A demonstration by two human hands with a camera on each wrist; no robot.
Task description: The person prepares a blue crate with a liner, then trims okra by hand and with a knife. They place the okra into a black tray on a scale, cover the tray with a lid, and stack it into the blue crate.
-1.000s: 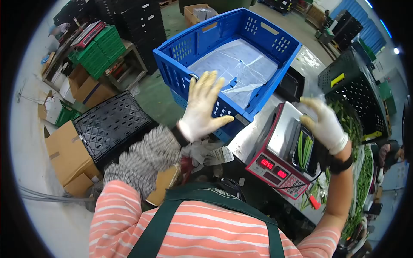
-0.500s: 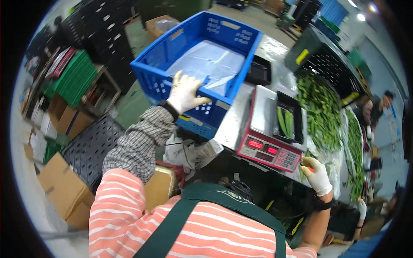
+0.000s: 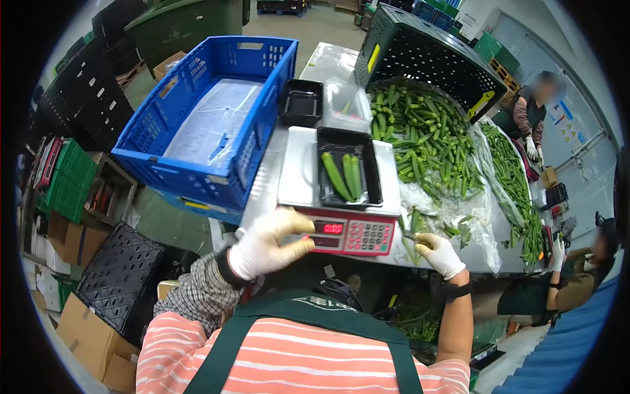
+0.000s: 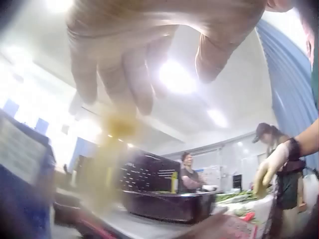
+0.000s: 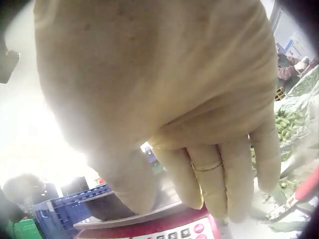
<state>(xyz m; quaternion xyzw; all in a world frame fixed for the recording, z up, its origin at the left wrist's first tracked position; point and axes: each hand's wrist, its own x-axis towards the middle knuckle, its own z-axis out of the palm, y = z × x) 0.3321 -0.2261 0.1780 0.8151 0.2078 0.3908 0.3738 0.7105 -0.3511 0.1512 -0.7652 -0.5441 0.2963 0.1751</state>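
Hands (image 3: 266, 246) (image 3: 441, 256) shifted, both near red scale (image 3: 367, 235)

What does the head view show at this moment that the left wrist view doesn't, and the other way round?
Only the head view shows the okra pods lying in the black tray, the scale's lit red display and the dark green bin.

Only the left wrist view shows ceiling lights.

Both show the left hand, the right hand, the black tray, the black perforated crate and the blue curtain.
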